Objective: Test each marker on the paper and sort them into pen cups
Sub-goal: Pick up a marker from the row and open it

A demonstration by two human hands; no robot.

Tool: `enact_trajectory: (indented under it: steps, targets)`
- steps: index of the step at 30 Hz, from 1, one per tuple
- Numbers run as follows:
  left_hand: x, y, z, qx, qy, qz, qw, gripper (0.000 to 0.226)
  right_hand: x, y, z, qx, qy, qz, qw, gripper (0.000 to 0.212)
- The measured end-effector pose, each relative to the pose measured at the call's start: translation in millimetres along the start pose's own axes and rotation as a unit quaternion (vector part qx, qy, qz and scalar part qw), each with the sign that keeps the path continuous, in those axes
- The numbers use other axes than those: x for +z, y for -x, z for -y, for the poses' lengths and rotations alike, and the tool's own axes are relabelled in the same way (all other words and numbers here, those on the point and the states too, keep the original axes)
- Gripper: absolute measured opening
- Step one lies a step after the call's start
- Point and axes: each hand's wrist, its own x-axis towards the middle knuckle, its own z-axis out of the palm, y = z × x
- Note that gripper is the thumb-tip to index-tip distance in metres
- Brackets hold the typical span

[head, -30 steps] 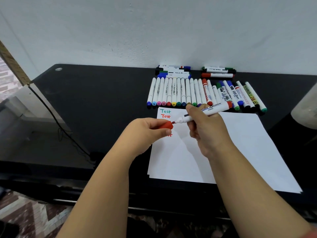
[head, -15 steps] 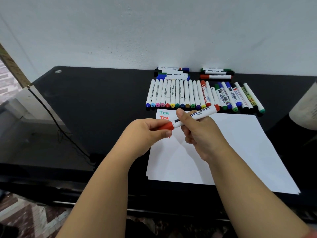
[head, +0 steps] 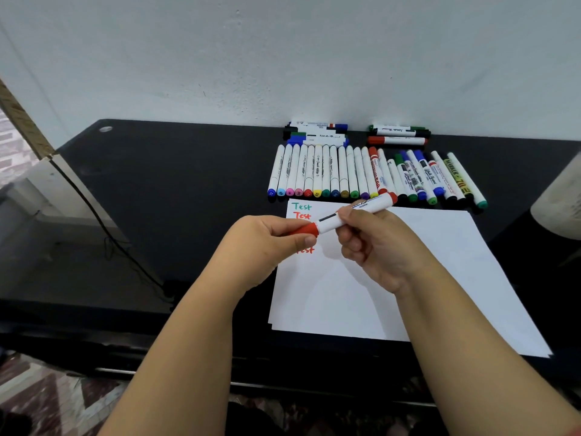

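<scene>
The left hand point(head: 270, 243) pinches the red cap point(head: 306, 229) between thumb and fingers, and the right hand point(head: 374, 243) grips the white barrel of the red marker point(head: 355, 212), held in the air above the far left corner of the paper point(head: 424, 278). Cap and barrel meet end to end, so the step in hand looks like closing the marker after its test. To do it well, keep the two parts in one straight line and push them together squarely until the cap seats (a crooked push may leave it loose, and the tip would dry out). The grip on the barrel sits close to the cap, which helps steady it. The words "Test" in green and red sit at that same corner of the paper, partly behind the hands. The row of markers point(head: 361, 174) lies just beyond the paper's far edge, near the back edge of the black desk point(head: 173, 184). No pen cup shows plainly here, so where this marker should go cannot be told.
</scene>
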Motion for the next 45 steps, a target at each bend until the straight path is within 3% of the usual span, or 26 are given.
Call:
enact_trajectory:
  steps: [6,13,16,23,24,26,28,30,33,36,41,45]
  targets:
    - [5.8,2.5,3.1,0.011,0.012,-0.012,1.0,0.019,2.1,-0.3,-3.6,0.003,-0.024,0.003,1.0,0.024]
    - [5.3,3.4,2.4,0.009,0.05,0.026,0.998,0.012,-1.7,0.5,-4.2,0.001,-0.021,0.038,0.999,0.024]
    - [7.6,1.3,1.3,0.012,0.029,0.003,0.999,0.01,-2.6,-0.2,-2.5,0.002,-0.017,0.034,0.999,0.023]
    - [14.4,1.2,-4.5,0.021,-0.035,-0.042,0.998,0.029,-4.2,-2.5,3.9,0.013,-0.016,-0.057,0.998,0.007]
    - [14.2,2.1,-4.6,0.018,-0.043,-0.047,0.998,0.031,-4.6,-1.8,4.9,0.003,-0.011,-0.086,0.996,0.009]
    - [14.1,4.1,-4.8,0.01,-0.058,-0.049,0.997,0.034,-8.3,0.6,7.8,-0.028,0.039,-0.156,0.987,0.039]
    - [14.5,8.8,-6.7,0.004,-0.066,-0.045,0.997,0.036,-13.1,7.4,11.0,-0.078,0.174,-0.216,0.958,0.062]
    - [16.2,12.6,-11.2,0.001,-0.053,-0.041,0.998,0.034,-14.8,17.0,13.9,-0.167,0.354,-0.221,0.893,0.054]
    - [19.8,17.9,-24.8,0.006,-0.049,-0.029,0.998,0.032,-17.5,29.1,19.1,-0.279,0.555,-0.119,0.774,0.03]
    - [26.7,20.7,-43.8,0.039,-0.073,-0.009,0.997,0.033,-27.4,38.6,28.4,-0.279,0.655,-0.044,0.701,0.035]
    - [47.9,18.0,-77.1,0.078,-0.034,0.05,0.995,0.046,-59.5,54.4,66.5,-0.265,0.698,-0.103,0.658,0.025]
    - [71.1,2.4,-90.6,0.098,-0.025,0.105,0.989,0.057,-103.3,68.2,104.5,-0.217,0.656,-0.191,0.698,0.022]
